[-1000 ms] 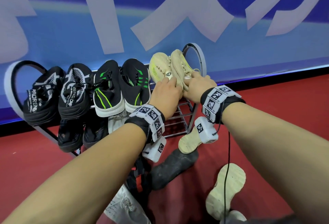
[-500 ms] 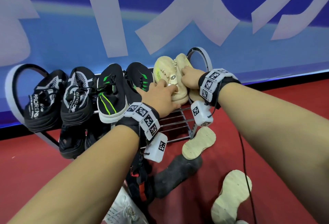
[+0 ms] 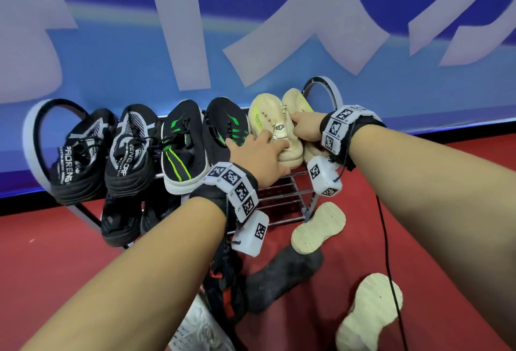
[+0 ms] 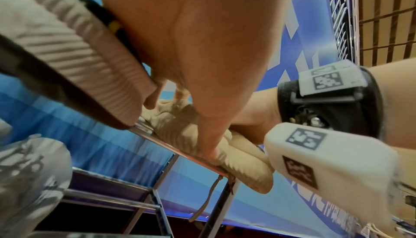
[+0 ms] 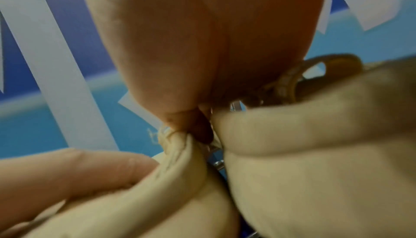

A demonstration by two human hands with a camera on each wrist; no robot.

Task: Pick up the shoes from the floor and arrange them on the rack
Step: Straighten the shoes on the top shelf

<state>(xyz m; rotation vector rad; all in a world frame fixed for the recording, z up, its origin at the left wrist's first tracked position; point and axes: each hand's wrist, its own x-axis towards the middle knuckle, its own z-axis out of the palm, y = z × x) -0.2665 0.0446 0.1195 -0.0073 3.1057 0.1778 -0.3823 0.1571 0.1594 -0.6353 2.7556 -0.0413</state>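
Beige shoes, two of them side by side, stand at the right end of the rack's top shelf, toes toward the blue wall: the left beige shoe [image 3: 264, 119] and the right beige shoe [image 3: 293, 100], touching each other along their inner sides. The left hand [image 3: 258, 155] lies over the heel part of the left beige shoe, thumb pressed down on the heel [image 4: 211, 145] and fingers laid over the laces, grasping it. The right hand [image 3: 305, 127] rests on the right beige shoe with its fingers tucked into the opening, gripping the collar; the right wrist view is blurred but shows fingers [image 5: 198, 126] pinched into beige fabric. To the left on the same shelf of the rack [image 3: 282, 191] stand a black pair with green stripes [image 3: 181, 141] and a black-and-white pair [image 3: 125, 149]. Black sandals [image 3: 120, 219] sit on the lower shelf. On the red floor [image 3: 42, 267] before the rack lie a dark shoe sole-up [image 3: 282, 275] and two beige shoes sole-up, one just beside the rack's foot [image 3: 318, 227], one nearer the person [image 3: 368, 314].
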